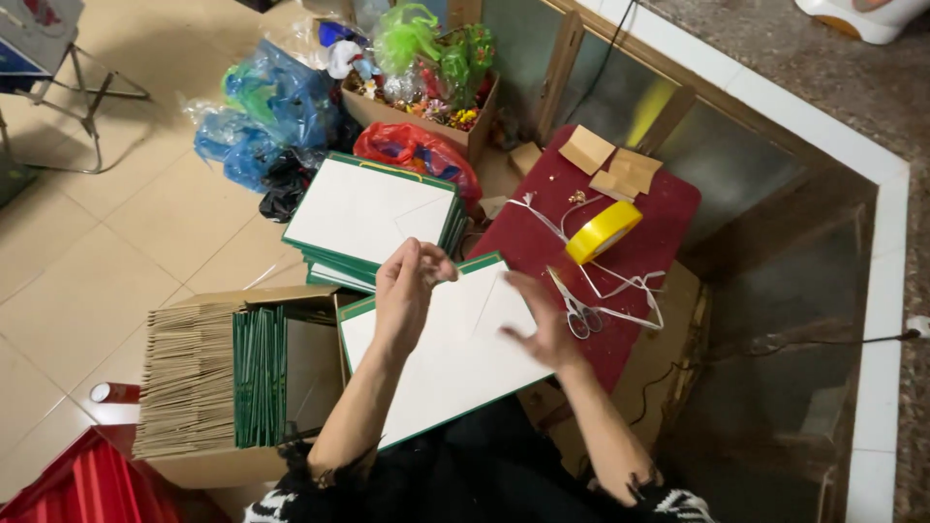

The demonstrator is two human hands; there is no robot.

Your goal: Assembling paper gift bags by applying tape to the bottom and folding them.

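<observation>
I had a flat white paper bag with green edging (441, 358) lying across my lap at the centre of the frame. My left hand (405, 291) hovered over its top edge, fingertips pinched together on something too small to make out. My right hand (539, 324), blurred, lay with fingers spread apart on the bag's right side, near the scissors (575, 308) and the yellow tape roll (603, 231) on the red table (659, 208). I judged I was fitting the bag's top edge; next it needed steady pressing there.
</observation>
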